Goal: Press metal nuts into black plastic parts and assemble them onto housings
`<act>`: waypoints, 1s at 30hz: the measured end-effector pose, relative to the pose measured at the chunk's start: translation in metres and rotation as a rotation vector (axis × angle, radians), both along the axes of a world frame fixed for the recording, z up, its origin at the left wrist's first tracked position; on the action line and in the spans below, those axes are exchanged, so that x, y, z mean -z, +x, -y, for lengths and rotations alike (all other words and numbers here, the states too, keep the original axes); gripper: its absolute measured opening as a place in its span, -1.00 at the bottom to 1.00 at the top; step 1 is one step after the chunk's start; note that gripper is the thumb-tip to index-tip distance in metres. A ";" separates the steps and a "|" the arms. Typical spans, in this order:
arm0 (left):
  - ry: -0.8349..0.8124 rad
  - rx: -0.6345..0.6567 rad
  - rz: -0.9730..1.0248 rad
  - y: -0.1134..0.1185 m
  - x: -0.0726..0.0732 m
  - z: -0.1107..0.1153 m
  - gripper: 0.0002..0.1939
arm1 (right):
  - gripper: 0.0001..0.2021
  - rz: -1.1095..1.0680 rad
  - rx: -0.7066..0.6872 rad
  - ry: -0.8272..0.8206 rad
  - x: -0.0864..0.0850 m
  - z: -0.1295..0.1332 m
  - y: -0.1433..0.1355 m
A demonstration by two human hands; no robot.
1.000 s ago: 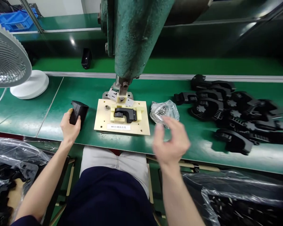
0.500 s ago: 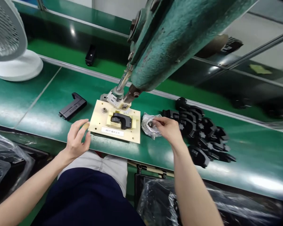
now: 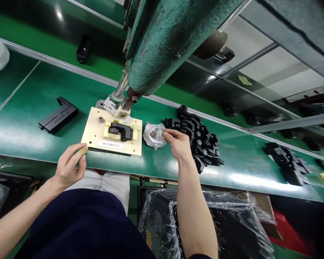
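Right then, her right hand pinched the screw bag; left hand hung open, empty. A careless tug risked spilling screws.

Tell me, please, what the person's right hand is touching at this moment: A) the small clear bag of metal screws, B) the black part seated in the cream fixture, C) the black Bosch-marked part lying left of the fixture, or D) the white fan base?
A: the right hand has its fingertips on the small clear bag of screws, just right of the cream fixture; the Bosch-marked part lies untouched, far to the left.
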State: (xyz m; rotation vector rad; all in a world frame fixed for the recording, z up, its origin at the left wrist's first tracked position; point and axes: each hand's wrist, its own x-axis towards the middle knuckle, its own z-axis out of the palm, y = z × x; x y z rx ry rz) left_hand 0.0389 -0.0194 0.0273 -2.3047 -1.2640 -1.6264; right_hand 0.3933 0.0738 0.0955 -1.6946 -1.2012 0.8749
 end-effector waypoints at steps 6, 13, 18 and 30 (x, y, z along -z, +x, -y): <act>0.004 0.021 -0.016 -0.005 -0.005 0.007 -0.45 | -0.76 -0.030 0.017 0.012 0.000 0.003 -0.006; -0.090 0.144 0.113 0.021 -0.020 0.013 -0.49 | -0.87 0.049 0.104 0.105 -0.007 0.007 -0.014; -0.315 0.325 0.331 0.053 -0.044 0.022 -0.64 | -0.93 0.000 -0.031 0.184 -0.019 0.067 -0.073; -0.294 0.159 0.199 0.054 -0.062 0.051 -0.54 | -0.87 -0.780 -0.017 -0.027 0.008 0.162 -0.181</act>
